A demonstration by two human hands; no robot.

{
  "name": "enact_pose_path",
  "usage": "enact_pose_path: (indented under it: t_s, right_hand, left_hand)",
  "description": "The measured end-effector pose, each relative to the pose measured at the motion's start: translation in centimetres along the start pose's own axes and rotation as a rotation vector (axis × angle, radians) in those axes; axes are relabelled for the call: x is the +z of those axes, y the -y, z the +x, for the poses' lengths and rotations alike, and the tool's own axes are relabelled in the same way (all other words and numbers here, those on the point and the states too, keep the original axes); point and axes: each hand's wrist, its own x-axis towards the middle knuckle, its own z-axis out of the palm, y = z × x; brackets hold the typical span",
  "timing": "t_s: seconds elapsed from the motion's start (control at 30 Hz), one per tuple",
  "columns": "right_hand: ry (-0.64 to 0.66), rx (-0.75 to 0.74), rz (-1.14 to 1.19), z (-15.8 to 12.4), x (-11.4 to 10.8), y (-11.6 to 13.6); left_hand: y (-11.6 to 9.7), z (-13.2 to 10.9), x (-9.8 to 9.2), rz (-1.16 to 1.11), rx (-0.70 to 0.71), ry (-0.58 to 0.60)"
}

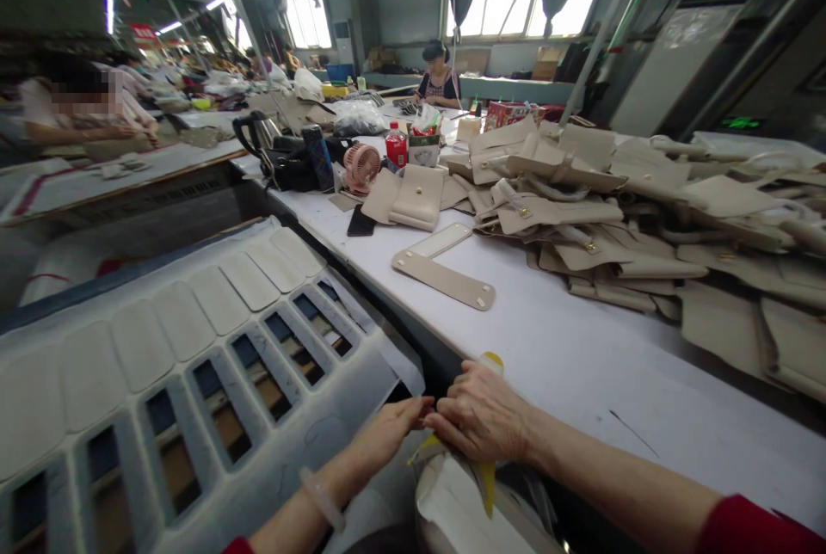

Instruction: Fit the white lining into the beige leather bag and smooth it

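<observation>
My left hand [387,433] and my right hand [481,412] meet at the table's front edge, fingertips close together. The right fingers are curled over a yellow strip [489,485], which shows above and below that hand. My left fingers are pressed together; what lies between their tips is hidden. Just below my hands is a rounded beige and white piece [452,494], partly cut off by the frame. Ahead of them on the table, two beige flat straps [445,279] with small pale patches lie across each other.
Beige bag parts [581,193] are heaped along the right. At left stands a slotted translucent tray [258,442] with beige panels [184,317] along it. A pink fan [361,167], red-labelled bottle [396,145] and black phone [361,220] are farther back. Other people sit at distant tables.
</observation>
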Motion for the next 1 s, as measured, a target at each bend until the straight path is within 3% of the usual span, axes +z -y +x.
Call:
enact_pose_path:
  t_s: [0.17, 0.27, 0.47, 0.67, 0.8, 1.0]
  right_hand:
    - [-0.006, 0.021, 0.012, -0.3, 0.0, 0.4]
    - [-0.007, 0.054, 0.004, -0.8, 0.3, 0.7]
    - [-0.028, 0.185, 0.002, -2.4, 1.1, 2.1]
    - [0.002, 0.311, 0.077, -4.3, 1.2, 3.8]
    - [0.014, 0.539, 0.344, -5.9, 0.7, 4.1]
    - [-0.062, 0.916, 0.562, -6.8, -0.4, 3.2]
  left_hand:
    - [-2.9, -3.8, 1.9, 0.027, 0.172, 0.082]
    - [-3.8, -4.8, 3.1, 0.097, 0.174, 0.091]
    - [-3.4, -5.0, 3.3, 0.137, 0.17, 0.127]
    - [-2.8, -3.3, 2.7, -0.156, 0.088, 0.237]
    - [-2.4, -2.1, 2.1, -0.077, 0.042, 0.149]
    - [-3.1, -1.9, 2.1, -0.036, 0.002, 0.155]
